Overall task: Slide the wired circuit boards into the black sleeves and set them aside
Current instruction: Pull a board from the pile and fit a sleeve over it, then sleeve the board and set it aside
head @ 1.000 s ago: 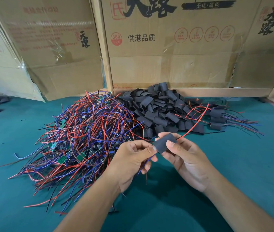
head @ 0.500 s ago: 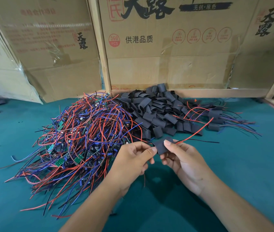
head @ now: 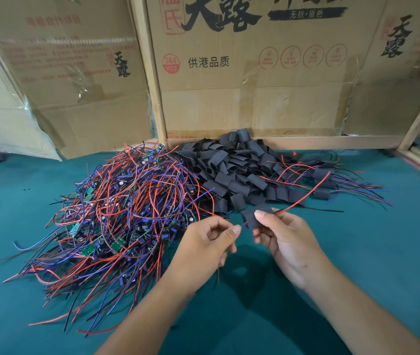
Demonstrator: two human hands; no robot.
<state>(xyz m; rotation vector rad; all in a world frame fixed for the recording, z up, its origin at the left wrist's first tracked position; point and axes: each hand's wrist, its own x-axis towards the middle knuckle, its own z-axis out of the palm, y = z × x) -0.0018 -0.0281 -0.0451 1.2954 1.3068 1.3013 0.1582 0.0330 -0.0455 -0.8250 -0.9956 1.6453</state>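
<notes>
At frame centre, the right hand (head: 284,235) pinches 1 black sleeve (head: 253,216) steady while the left hand (head: 205,245) pinches the wires, likely tugging the board inside. Behind: 1 wired-board heap (head: 116,201) centre-left, 1 empty-sleeve pile (head: 232,167), several finished pieces (head: 324,179) right.

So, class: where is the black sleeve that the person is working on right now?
In the head view the black sleeve sits just right of centre, pinched in the right hand, above the green table and just in front of the pile of empty sleeves.
</notes>
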